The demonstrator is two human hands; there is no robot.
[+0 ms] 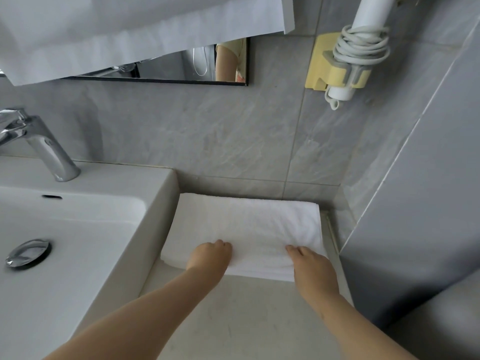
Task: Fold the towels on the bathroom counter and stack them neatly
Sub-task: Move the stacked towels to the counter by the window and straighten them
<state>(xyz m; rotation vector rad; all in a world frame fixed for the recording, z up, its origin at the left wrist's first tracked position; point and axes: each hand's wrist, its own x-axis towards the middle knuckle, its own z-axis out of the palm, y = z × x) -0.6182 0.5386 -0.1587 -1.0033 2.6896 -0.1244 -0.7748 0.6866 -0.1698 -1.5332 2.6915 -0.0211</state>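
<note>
- Chrome tap point(39, 144) far left, on the back ledge of the white sink point(78, 229); chrome drain plug point(28, 252) in the basin.
- Mirror point(181, 68) on the grey tile wall point(220, 131) above, upper part hidden by a pale sheet of fabric point(130, 29) hanging in front of it.
- White towel point(246, 227), folded to a flat rectangle, lies on the counter point(246, 320) between the sink's side and the right wall, far edge against the back wall.
- Left hand point(209, 257) rests on the towel's near left edge, fingers curled under; can't tell whether they grip the cloth.
- Right hand point(311, 268) on the near right corner, fingers fairly straight, lying flat on the towel, holding nothing.
- Hair dryer point(363, 29), white, cord coiled round it, sits in a yellow wall holder point(335, 74) upper right.
</note>
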